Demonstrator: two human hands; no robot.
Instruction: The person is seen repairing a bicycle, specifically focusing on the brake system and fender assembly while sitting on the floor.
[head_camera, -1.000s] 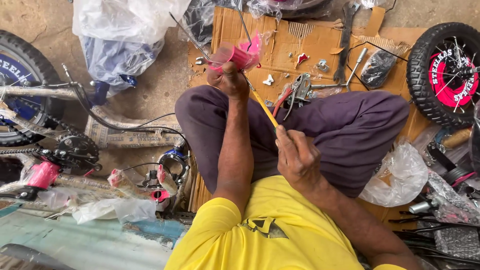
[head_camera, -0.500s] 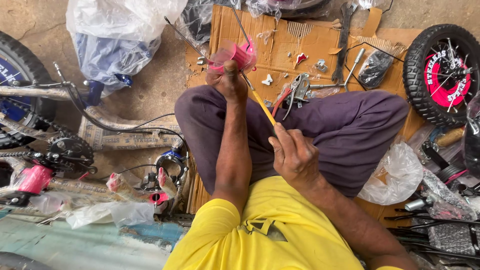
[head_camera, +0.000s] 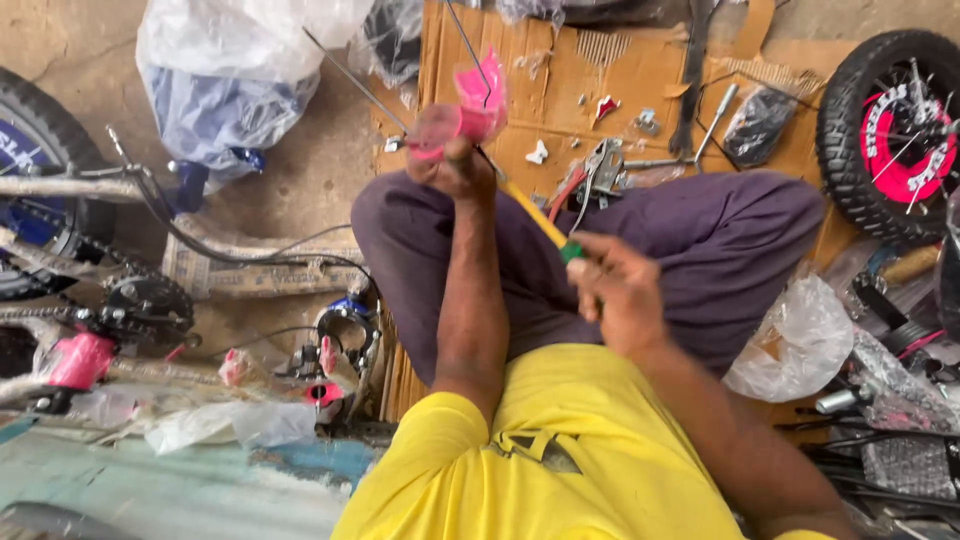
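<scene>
My left hand (head_camera: 458, 168) is raised over my knee and grips a pink plastic handlebar grip part (head_camera: 462, 118) with thin metal rods sticking out of it. My right hand (head_camera: 618, 290) holds the yellow handle of a screwdriver (head_camera: 535, 215), whose shaft points up and left into the pink part. I sit cross-legged in purple trousers on a sheet of cardboard (head_camera: 560, 70).
A small bicycle frame with chain and crank (head_camera: 140, 300) lies to the left. A black tyre with a pink and white wheel (head_camera: 895, 130) stands at right. Pliers, screws and small parts (head_camera: 600, 165) lie on the cardboard. Plastic bags (head_camera: 230, 80) sit behind.
The view has shifted slightly. Both hands hold the same things; the right hand with the screwdriver has drawn a little lower and to the right.
</scene>
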